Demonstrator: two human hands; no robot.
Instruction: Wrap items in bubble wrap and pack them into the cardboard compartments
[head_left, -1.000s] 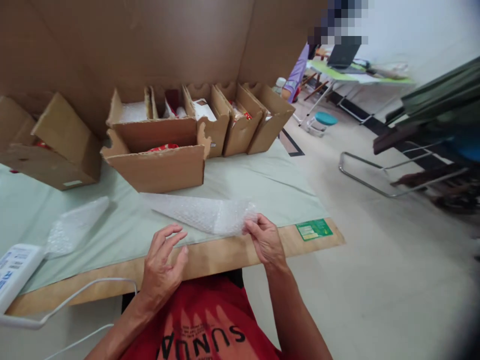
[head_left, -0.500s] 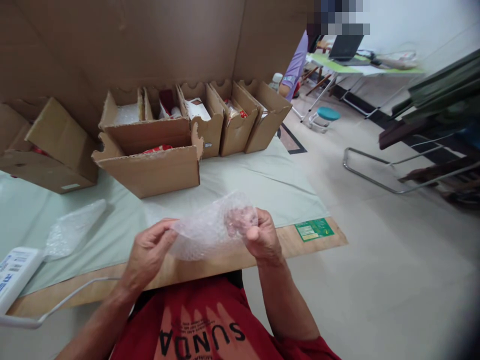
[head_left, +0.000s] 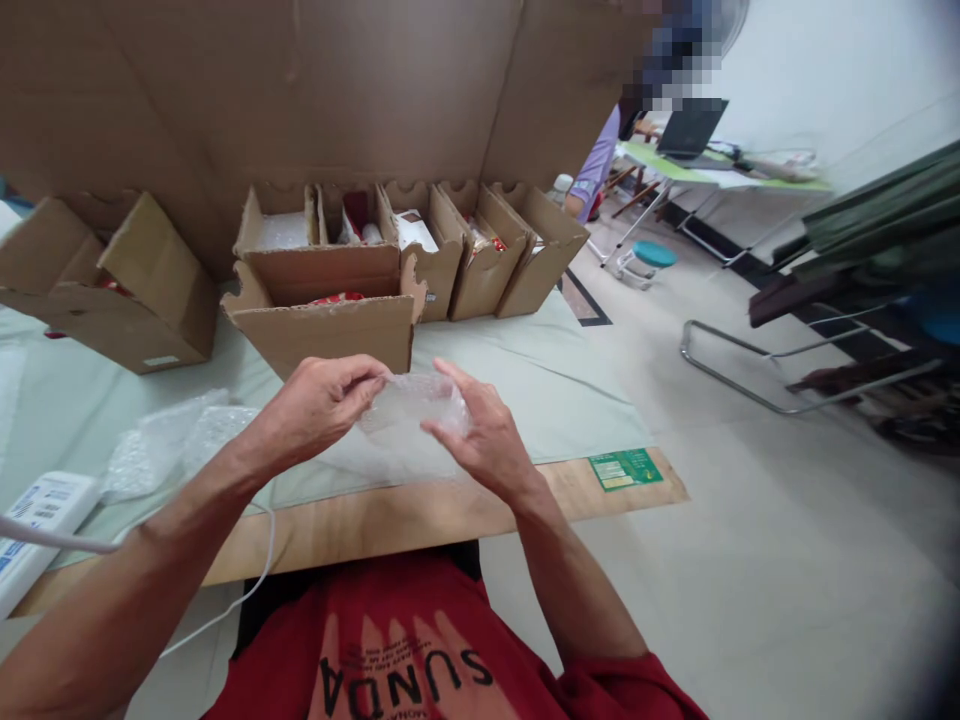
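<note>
A small clear bubble-wrap bag hangs above the pale green table cover, held between both hands. My left hand pinches its left edge with thumb and fingers closed. My right hand grips its right side, fingers curled round the plastic. Both hands are raised just in front of an open cardboard box with something red inside.
A row of cardboard bins stands against a tall cardboard wall. Another brown box sits at the left. Loose bubble wrap and a white device with a cable lie at the left. A person sits at a far desk with a laptop.
Earlier the bubble wrap lay on the table held only by my right hand. My left hand took hold of it, and both hands lifted it up and away toward the box.
</note>
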